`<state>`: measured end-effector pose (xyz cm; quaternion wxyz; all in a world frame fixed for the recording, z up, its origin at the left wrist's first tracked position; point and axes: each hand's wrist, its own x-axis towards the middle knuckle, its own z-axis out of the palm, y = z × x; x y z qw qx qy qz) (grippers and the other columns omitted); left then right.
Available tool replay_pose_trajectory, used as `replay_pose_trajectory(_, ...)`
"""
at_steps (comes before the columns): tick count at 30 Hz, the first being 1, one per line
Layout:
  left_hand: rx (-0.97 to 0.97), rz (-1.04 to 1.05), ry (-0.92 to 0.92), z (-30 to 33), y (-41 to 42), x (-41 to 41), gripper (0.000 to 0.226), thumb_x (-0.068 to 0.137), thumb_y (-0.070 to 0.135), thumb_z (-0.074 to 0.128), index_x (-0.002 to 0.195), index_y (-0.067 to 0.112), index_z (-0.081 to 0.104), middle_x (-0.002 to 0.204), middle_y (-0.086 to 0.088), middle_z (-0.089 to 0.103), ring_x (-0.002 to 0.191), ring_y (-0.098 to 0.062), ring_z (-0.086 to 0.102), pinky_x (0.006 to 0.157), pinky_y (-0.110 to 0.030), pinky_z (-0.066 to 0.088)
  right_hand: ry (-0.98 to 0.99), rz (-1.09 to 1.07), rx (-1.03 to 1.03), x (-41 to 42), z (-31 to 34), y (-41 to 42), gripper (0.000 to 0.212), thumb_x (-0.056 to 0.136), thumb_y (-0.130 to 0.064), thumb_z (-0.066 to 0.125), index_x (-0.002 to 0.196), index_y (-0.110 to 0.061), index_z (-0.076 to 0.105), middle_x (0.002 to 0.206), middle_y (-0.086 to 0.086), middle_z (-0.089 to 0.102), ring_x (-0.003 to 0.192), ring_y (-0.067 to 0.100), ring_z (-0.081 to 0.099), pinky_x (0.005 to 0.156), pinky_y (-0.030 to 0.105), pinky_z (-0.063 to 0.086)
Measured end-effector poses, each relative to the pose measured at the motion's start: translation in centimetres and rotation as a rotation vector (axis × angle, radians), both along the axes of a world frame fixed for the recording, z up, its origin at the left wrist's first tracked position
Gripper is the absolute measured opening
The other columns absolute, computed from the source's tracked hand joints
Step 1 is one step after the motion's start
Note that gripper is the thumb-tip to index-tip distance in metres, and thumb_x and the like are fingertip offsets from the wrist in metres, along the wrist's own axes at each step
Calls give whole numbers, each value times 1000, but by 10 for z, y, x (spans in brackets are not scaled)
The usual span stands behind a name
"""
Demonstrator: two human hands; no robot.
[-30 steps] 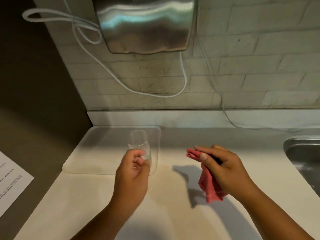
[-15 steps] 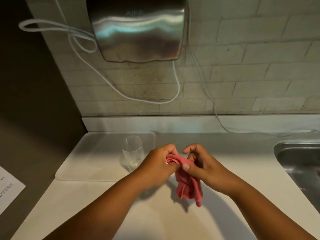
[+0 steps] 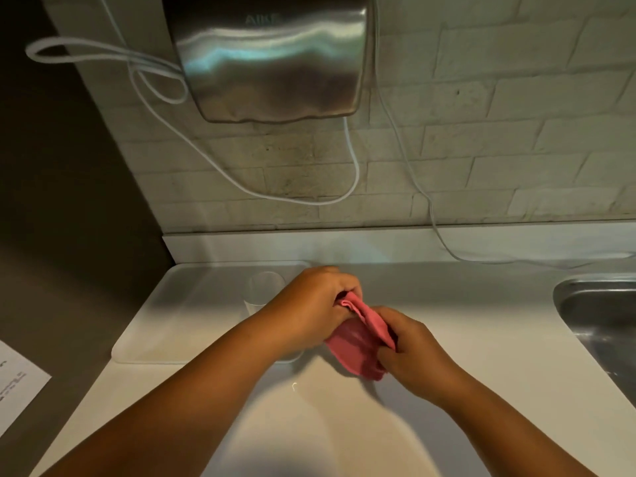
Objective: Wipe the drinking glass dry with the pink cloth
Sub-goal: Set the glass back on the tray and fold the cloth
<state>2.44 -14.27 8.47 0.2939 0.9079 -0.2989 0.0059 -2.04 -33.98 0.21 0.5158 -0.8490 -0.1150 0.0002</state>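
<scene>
The clear drinking glass (image 3: 262, 291) stands upright on a white tray (image 3: 192, 311), just left of my left hand and untouched. Both hands hold the pink cloth (image 3: 358, 339) above the white counter. My left hand (image 3: 316, 304) pinches the cloth's upper end and partly hides the glass's right side. My right hand (image 3: 409, 346) grips the cloth's lower right edge, so the cloth is stretched between them.
A steel sink (image 3: 605, 325) lies at the right edge of the counter (image 3: 481, 339). A metal hand dryer (image 3: 272, 60) hangs on the brick wall with white cables (image 3: 351, 166) looping down. A printed sheet (image 3: 17, 383) lies at the lower left.
My left hand let go of the glass, which now stands on the tray, and moved right to take the cloth. Both hands now spread the cloth between them.
</scene>
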Motion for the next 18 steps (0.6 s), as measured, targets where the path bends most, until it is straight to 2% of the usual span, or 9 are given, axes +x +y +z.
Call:
replay_pose_trajectory(2,-11,24,17,-9,4,2,15,90,9,76,84,23,71,90,2,60,77,-17,59,71,-33,49,-38,-41,-119,2,3,-7,61,70,3,50,101,-48,68,87,-17,71,75,5,66,58,20,53)
replay_pose_trajectory(4,-11,50,41,-22,7,2,20,89,9,78,80,23,67,90,-1,59,76,-21,57,70,-32,46,-79,-86,-267,4,7,-13,39,75,-9,53,88,-43,69,79,-13,70,69,7,64,58,26,53)
replay_pose_trajectory(6,-26,90,100,-37,9,1,29,89,12,77,74,30,60,87,2,58,72,-17,53,65,-26,41,-92,-122,-460,7,9,-19,26,78,-18,57,72,-42,61,76,-11,66,68,8,60,59,29,51)
replay_pose_trajectory(8,-84,136,224,-51,10,3,26,88,18,74,72,29,58,76,10,59,66,-10,51,60,-23,39,-53,-130,-617,11,10,-24,24,78,-17,59,66,-38,59,74,-10,65,68,10,60,59,31,53)
replay_pose_trajectory(10,-140,185,354,-60,7,6,15,88,21,71,78,23,60,68,13,60,61,-8,51,58,-24,40,25,-108,-666,20,15,-29,16,77,-18,62,71,-33,65,68,-10,69,64,7,64,60,30,55)
replay_pose_trajectory(13,-258,280,463,-69,-2,19,7,89,10,65,83,13,61,75,-5,64,68,-20,61,68,-34,49,95,-97,-655,41,23,-35,16,81,-21,62,81,-36,65,66,-12,72,58,2,67,60,24,55)
replay_pose_trajectory(15,-305,332,467,-72,-9,32,3,85,7,59,85,9,59,77,-13,64,70,-28,64,69,-39,51,71,-117,-685,60,27,-39,20,84,-19,56,87,-38,65,77,-13,70,67,5,65,60,21,49)
replay_pose_trajectory(18,-211,401,392,-70,-18,57,11,84,11,53,88,16,63,85,-8,70,79,-32,70,67,-35,53,-8,-134,-743,91,24,-38,27,90,-20,50,100,-37,68,96,-12,70,83,13,63,68,24,48)
